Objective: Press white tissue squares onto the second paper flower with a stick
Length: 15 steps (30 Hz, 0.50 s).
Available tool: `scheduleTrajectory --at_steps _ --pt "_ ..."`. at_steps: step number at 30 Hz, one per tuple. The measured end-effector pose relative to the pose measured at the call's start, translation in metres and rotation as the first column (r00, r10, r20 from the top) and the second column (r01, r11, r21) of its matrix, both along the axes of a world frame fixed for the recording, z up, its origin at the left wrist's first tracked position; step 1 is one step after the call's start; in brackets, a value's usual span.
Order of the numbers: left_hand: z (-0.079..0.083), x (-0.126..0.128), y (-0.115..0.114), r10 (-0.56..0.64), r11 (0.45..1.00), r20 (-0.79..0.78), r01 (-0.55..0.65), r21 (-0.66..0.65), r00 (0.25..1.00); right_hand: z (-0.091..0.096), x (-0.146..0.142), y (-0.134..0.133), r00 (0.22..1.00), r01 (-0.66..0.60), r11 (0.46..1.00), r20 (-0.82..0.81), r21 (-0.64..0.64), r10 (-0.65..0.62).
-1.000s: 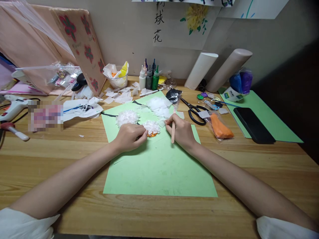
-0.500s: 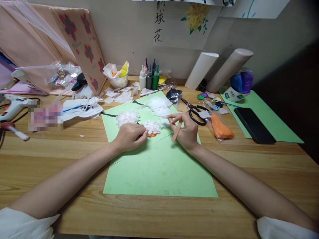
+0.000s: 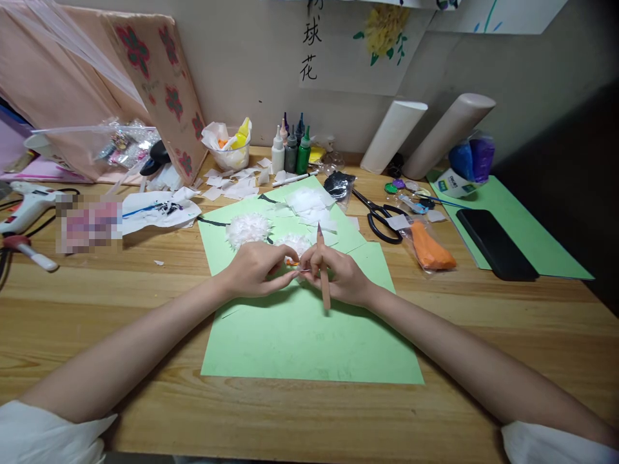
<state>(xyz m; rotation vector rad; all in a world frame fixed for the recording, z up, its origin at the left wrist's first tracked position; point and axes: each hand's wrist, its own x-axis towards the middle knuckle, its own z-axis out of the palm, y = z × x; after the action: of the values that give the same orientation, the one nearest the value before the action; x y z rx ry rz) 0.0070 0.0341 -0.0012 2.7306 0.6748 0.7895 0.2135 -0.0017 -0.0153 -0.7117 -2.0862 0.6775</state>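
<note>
While the two hands met fingertip to fingertip over the green paper sheet, the right hand was closed around a wooden stick, which stood nearly upright in its grip with the pointed end away from the person. The left hand was curled with its fingers drawn into a narrow pinch against the right fingertips; whether anything small sat in that pinch could not be told. Just beyond the knuckles lay a small white tissue flower with orange showing at its near edge, and a second white tissue puff sat beside it to the left, both on the sheet. Farther back on the sheet was a loose pile of white tissue squares. Black scissors and a bag of orange clay lay to the right on the wooden table, a black phone beyond them, and paint bottles stood near the wall.
</note>
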Motion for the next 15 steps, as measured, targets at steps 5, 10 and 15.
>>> scheduleTrajectory --at_steps 5,10,15 --pt "-0.0011 -0.0003 0.0004 -0.058 0.997 -0.024 0.059 0.054 0.998 0.0004 -0.0013 0.0009 1.000 0.009 0.999 0.008 -0.033 -0.008" --pt "0.0013 -0.0005 -0.0005 -0.031 1.000 -0.041 0.031 -0.003 0.999 0.0009 -0.0010 0.0014 1.000 -0.011 0.998 0.001 -0.057 0.011" --pt "0.0013 -0.0004 -0.0012 -0.049 0.998 -0.029 0.050 0.027 0.998 0.0013 -0.0005 0.0007 0.999 -0.039 0.996 -0.009 -0.074 0.039"
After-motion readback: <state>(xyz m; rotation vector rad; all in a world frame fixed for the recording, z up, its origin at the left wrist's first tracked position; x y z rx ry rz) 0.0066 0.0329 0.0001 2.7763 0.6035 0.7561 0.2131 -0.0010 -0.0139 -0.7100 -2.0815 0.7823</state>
